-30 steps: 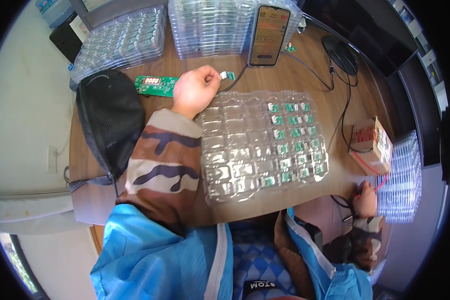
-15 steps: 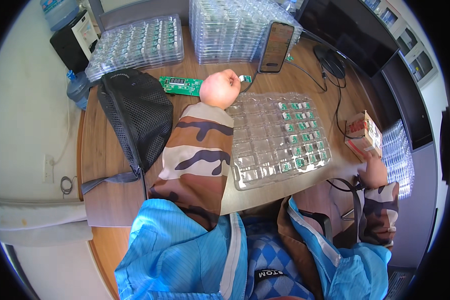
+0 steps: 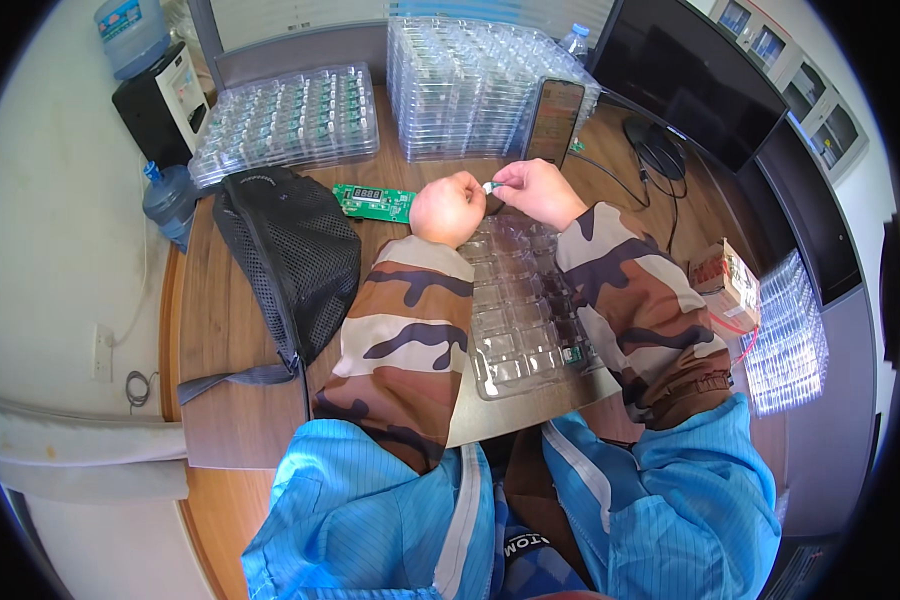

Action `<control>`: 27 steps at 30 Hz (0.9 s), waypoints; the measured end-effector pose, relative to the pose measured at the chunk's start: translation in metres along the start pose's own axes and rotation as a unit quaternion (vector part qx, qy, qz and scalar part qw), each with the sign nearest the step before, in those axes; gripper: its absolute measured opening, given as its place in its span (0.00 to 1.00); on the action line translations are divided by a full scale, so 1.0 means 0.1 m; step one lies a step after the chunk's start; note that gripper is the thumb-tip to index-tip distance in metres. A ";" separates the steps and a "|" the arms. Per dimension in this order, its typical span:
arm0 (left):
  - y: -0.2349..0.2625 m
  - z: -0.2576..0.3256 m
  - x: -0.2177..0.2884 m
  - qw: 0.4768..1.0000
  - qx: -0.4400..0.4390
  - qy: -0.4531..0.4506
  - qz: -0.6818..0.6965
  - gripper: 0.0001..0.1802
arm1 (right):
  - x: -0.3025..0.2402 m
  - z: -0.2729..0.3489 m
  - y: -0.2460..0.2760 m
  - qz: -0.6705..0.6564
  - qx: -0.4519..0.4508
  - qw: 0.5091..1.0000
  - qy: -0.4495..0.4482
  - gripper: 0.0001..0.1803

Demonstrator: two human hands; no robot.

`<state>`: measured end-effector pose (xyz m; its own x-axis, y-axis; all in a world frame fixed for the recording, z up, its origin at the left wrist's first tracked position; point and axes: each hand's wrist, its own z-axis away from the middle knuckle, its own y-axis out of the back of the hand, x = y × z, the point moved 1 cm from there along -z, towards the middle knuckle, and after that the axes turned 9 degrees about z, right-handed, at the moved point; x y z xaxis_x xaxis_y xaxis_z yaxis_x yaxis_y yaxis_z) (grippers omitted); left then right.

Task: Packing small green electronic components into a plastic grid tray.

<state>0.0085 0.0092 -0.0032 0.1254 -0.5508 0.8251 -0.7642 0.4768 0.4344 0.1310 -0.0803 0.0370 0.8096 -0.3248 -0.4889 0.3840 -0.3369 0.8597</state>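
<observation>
Above the far edge of the clear plastic tray, my two hands meet fingertip to fingertip. My right hand [image 3: 538, 192] pinches a small green circuit board with a white connector [image 3: 492, 187]. My left hand [image 3: 450, 208] is closed against the board's other side; what its fingers grip is hidden. Just left of that hand lies a larger green circuit board with a digit display [image 3: 375, 203]. The tray [image 3: 515, 345] rests under my right forearm, which covers most of its right side. One small green board [image 3: 572, 354] shows in a near pocket.
A filled tray stack [image 3: 285, 120] and a taller tray stack [image 3: 450, 95] stand at the back. A phone [image 3: 555, 120] leans against the taller one, near a monitor [image 3: 690, 75]. A black mesh bag [image 3: 290, 260] lies left; a cardboard box [image 3: 727, 285] sits right.
My right hand has come from beside the cardboard box to meet my left hand at the small board. Its forearm now crosses the tray. My left hand stays closed in nearly the same place.
</observation>
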 end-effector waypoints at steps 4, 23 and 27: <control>-0.02 -0.02 -0.02 1.000 -0.001 -0.004 -0.001 0.09 | -0.07 -0.05 -0.03 0.011 -0.007 0.999 -0.047 0.09; -0.04 -0.09 -0.10 0.999 -0.036 0.018 -0.011 0.09 | 0.82 0.28 0.59 0.185 0.030 0.981 -0.044 0.10; 0.02 -0.08 -0.15 0.999 -0.035 0.026 -0.017 0.11 | 0.31 0.69 0.68 0.016 -0.087 0.994 0.058 0.06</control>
<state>0.0098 0.0237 -0.0122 0.1849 -0.5319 0.8264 -0.7127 0.5064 0.4854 0.1511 -0.1744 0.0698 0.8649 -0.2258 -0.4484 0.4194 -0.1660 0.8925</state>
